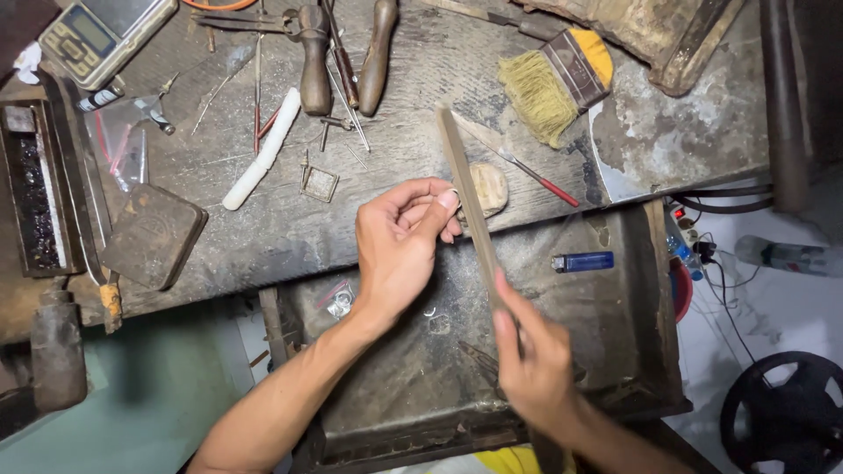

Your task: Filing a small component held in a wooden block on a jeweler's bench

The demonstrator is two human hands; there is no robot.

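So the person's right hand [536, 369] grips the lower end of a long flat file [470, 206], which slants up across the worn workbench [421, 79]. The left hand [399, 241] pinches something tiny at the fingertips, pressed right against the file, too small to tell what. A blue lighter [583, 262] lies in the open drawer [615, 351] below, and a yellow-bristled brush [553, 83] sits up top

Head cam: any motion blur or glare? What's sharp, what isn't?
Head view: the right hand is smeared by motion blur, its fingers indistinct; the long flat file it holds is slightly soft. The left hand and the brush are sharp. Light is even, no strong glare; the floor at lower left sits dim.
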